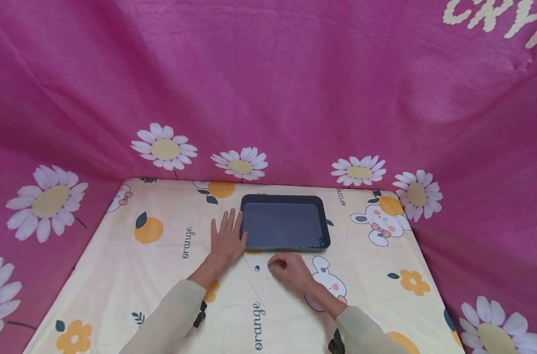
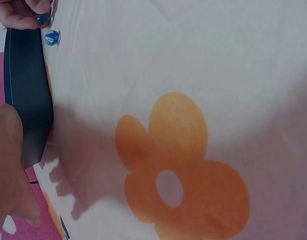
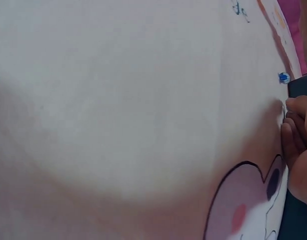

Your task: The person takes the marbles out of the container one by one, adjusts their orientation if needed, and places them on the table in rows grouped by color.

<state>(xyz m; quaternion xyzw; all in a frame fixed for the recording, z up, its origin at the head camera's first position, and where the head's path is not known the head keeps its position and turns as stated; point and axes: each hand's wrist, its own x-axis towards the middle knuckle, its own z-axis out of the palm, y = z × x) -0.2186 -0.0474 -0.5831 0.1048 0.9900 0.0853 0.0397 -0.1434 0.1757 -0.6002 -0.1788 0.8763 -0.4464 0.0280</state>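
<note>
A dark rectangular tray [image 1: 279, 223] lies near the far side of the cloth-covered table, with several small dark marbles [image 1: 321, 242] gathered in its near right corner. My left hand [image 1: 226, 239] rests at the tray's left side, fingers straight and pointing away, thumb at the rim. In front of the tray, my right hand [image 1: 293, 271] pinches a blue marble [image 2: 43, 19] between thumb and fingertips. Just left of those fingertips, a blue-and-white glass marble [image 2: 52, 38] sits on the cloth; the right wrist view catches this loose marble [image 3: 284, 78] too.
The light tablecloth [image 1: 171, 275] carries printed oranges, flowers and rabbits. A pink curtain [image 1: 268, 98] with daisies hangs behind the table and along both sides. Light sleeves [image 1: 171, 309] cover both forearms.
</note>
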